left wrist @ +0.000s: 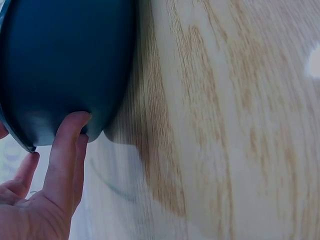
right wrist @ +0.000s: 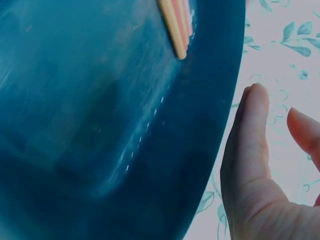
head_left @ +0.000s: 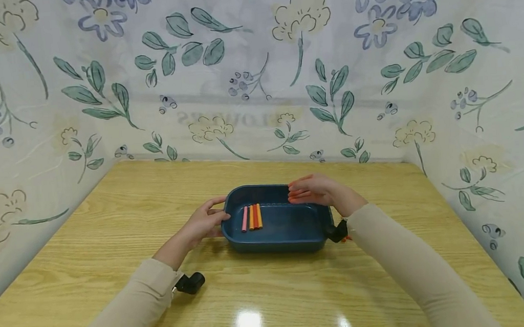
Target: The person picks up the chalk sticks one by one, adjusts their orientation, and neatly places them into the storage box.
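Observation:
A dark blue rectangular tray [head_left: 290, 223] with rounded corners sits on the wooden table. At its left end is my left hand [head_left: 202, 222], its fingers spread and fairly straight. In the left wrist view those fingers [left wrist: 62, 155] touch the tray's outer wall and rim. My right hand [head_left: 317, 190] is at the far right part of the tray, fingers extended. The right wrist view shows its palm and straight fingers beside the rim, thumb apart, holding nothing. Several thin sticks [head_left: 253, 218], pink, orange and red, lie side by side in the tray's left part.
The wooden table [head_left: 131, 204] extends around the tray. White cloth [head_left: 245, 72] with printed flowers and leaves stands behind and at both sides. Black devices [head_left: 190, 283] are strapped to both wrists, below the beige sleeves [head_left: 129, 302].

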Available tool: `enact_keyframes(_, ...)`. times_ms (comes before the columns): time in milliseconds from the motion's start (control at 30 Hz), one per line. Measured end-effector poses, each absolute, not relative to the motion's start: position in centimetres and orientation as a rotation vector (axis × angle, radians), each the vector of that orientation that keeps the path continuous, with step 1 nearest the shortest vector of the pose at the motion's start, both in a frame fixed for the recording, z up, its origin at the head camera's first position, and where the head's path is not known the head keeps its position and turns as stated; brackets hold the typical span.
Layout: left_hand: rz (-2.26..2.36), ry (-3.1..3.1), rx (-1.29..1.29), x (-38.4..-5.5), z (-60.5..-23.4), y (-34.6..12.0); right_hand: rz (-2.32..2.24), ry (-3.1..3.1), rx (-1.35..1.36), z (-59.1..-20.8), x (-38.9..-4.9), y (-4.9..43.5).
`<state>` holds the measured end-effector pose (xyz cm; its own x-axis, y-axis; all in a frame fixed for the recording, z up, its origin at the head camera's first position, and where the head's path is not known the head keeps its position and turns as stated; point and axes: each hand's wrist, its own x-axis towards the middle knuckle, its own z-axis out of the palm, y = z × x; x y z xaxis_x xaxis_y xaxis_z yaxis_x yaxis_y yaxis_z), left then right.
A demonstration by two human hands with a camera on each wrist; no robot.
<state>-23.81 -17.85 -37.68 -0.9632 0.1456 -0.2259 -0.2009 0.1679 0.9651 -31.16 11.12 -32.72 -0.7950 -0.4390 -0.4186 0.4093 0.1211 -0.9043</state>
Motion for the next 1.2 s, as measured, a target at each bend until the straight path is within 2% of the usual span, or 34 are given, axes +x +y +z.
enact_keyframes(633,1.861,2.194,-0.072,-23.8,-37.7,-17.8,-1.769,1.786,-0.063,-32.7,-29.7,16.2)
enact_keyframes(1200,1.862,2.198,-0.056,-23.8,-37.7,-17.8,-1.79,1.937,-0.096,-34.5,-27.5,21.0)
